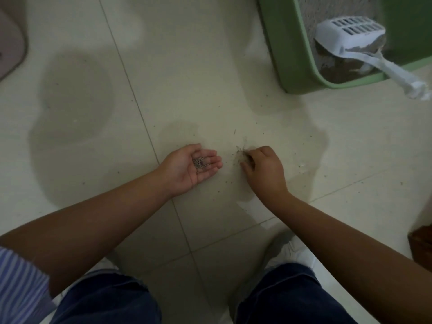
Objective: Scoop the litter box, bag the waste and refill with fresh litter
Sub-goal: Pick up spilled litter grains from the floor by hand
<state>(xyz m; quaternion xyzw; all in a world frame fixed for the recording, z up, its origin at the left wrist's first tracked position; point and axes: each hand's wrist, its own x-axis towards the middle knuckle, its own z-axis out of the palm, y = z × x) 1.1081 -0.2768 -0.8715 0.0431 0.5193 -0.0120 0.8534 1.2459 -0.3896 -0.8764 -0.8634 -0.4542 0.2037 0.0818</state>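
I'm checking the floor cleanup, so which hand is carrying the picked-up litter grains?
The left hand: it lies palm up, cupping a small pile of litter grains. The right hand is palm down, fingers gathering debris on the floor.

Left hand (pixel 195 166) cupped, right hand (pixel 263 169) pinching.

Striped sleeve (pixel 18 284) — dark trousers (pixel 105 300)

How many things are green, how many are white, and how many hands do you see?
Green: 1, the litter box
White: 1, the scoop lying in the box
Hands: 2, the left hand cupping litter grains, and the right hand picking at the floor
Total: 4
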